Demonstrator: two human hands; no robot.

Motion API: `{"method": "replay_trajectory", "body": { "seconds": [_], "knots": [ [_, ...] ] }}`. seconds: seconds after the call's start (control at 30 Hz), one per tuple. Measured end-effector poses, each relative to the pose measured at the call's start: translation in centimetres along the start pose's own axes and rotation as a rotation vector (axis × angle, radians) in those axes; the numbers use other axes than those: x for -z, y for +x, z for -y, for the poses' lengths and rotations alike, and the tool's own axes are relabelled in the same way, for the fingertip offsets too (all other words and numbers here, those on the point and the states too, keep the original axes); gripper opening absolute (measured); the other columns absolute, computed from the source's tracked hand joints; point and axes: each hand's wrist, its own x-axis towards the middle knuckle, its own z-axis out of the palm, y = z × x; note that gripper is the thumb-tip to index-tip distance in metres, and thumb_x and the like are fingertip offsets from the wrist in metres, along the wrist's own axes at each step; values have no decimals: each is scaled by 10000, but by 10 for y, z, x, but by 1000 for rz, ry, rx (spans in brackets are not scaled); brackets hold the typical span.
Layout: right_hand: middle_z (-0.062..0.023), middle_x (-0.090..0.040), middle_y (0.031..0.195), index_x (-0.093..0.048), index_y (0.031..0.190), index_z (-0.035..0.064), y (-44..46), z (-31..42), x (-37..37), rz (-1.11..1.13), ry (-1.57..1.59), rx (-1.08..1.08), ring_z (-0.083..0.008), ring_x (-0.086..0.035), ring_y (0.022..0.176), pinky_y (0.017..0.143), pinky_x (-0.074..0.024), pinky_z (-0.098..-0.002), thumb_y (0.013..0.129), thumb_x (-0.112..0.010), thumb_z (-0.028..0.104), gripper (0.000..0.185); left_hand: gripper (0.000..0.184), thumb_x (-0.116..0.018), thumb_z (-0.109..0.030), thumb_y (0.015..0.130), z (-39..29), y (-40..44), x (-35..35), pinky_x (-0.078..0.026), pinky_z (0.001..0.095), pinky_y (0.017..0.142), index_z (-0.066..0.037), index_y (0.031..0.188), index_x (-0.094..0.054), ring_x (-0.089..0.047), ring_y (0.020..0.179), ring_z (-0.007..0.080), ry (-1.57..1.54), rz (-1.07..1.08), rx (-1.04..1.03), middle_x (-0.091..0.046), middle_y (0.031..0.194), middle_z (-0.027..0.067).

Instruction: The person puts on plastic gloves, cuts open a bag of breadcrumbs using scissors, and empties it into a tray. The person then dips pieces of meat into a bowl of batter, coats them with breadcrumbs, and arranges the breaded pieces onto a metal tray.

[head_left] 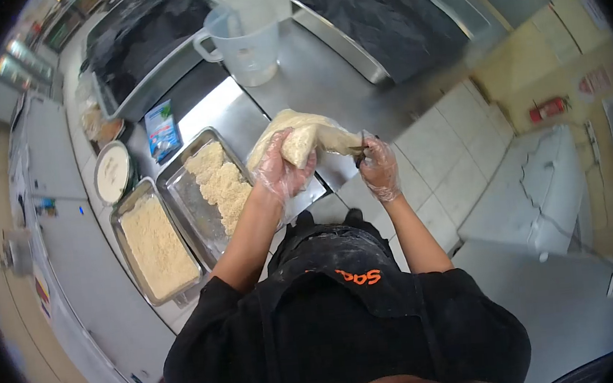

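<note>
My left hand (pixel 286 165), in a clear plastic glove, is closed around a soft, cream-coloured plastic bag (pixel 299 128) that looks like a filled piping bag. The bag is bulky at the left and narrows toward the right. On that side my gloved right hand (pixel 380 167) grips what look like scissors (pixel 359 149), with a short blade at the bag's narrow end. Fingers hide most of the handles. Below and left of the bag lies a metal tray (pixel 167 180) partly covered with pale crumbs (pixel 218 184).
A second metal tray (pixel 198 272) holds an even layer of crumbs. Beside it are a round tub (pixel 113 172) of white powder and a blue packet (pixel 162 131). A clear measuring jug (pixel 254 46) and large bins covered in black plastic (pixel 386 17) stand further back.
</note>
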Motion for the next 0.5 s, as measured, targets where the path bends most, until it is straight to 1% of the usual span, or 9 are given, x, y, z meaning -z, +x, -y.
{"method": "replay_trajectory", "body": {
  "seconds": [0.13,0.2,0.27,0.3,0.33,0.4,0.43,0.47,0.5],
  "knots": [
    [-96,-644,987,-589,1067,106,99,17,23,-31,109,29,-312,-610,904,764,-492,-401,636,-697,10,455,340,-571,-295,919,-20,-33,-37,-595,285,608,-4,1094,-572,-675,842,230,17,-113,-221,-658,963,129],
    [-101,-655,1007,-590,1098,105,153,35,40,79,39,214,-307,-621,919,777,-496,-393,647,-702,11,474,368,-547,-321,930,-41,-56,-49,-593,255,538,10,1090,-574,-685,788,228,-28,-89,-186,-668,913,129],
    [-114,-659,1008,-594,1104,97,204,61,63,129,108,316,-314,-625,928,791,-499,-395,656,-695,6,468,409,-531,-358,940,-52,-75,-68,-595,251,501,14,1106,-574,-698,788,239,42,13,-351,-676,909,146],
    [-126,-663,1010,-598,1110,89,219,66,68,172,150,406,-321,-628,938,806,-502,-397,665,-688,2,463,455,-528,-406,938,-56,-82,-76,-613,293,535,10,1116,-577,-703,824,247,76,121,-383,-678,957,162],
    [-126,-663,1010,-598,1110,89,227,64,68,174,174,428,-321,-628,938,806,-502,-397,665,-688,2,463,523,-590,-423,896,-53,-91,-88,-606,251,552,53,1110,-556,-708,789,221,61,88,-403,-684,854,141],
    [-142,-663,1029,-602,1114,71,247,59,69,429,321,328,-336,-625,962,837,-506,-396,679,-655,-24,449,610,-589,-508,882,-68,-100,-60,-589,256,550,59,1109,-568,-701,721,207,506,-89,-482,-681,873,144],
    [-149,-663,1016,-604,1110,60,246,54,66,539,476,295,-347,-623,950,830,-509,-392,683,-638,-17,435,610,-589,-508,882,-73,-96,-45,-589,256,550,59,1109,-568,-701,721,207,513,-92,-509,-681,873,144],
    [-149,-663,1016,-604,1110,60,240,42,59,526,491,312,-347,-623,950,830,-509,-392,683,-638,-17,435,581,-627,-498,858,-79,-89,-30,-585,280,609,18,1123,-586,-693,752,210,836,-502,-524,-677,931,129],
    [-148,-661,1040,-608,1103,53,232,28,49,662,467,318,-343,-621,974,858,-496,-393,677,-636,-7,431,557,-665,-487,834,-84,-86,-29,-581,304,667,-23,1136,-604,-685,784,212,1145,-927,-517,-673,989,113]
  ]
}}
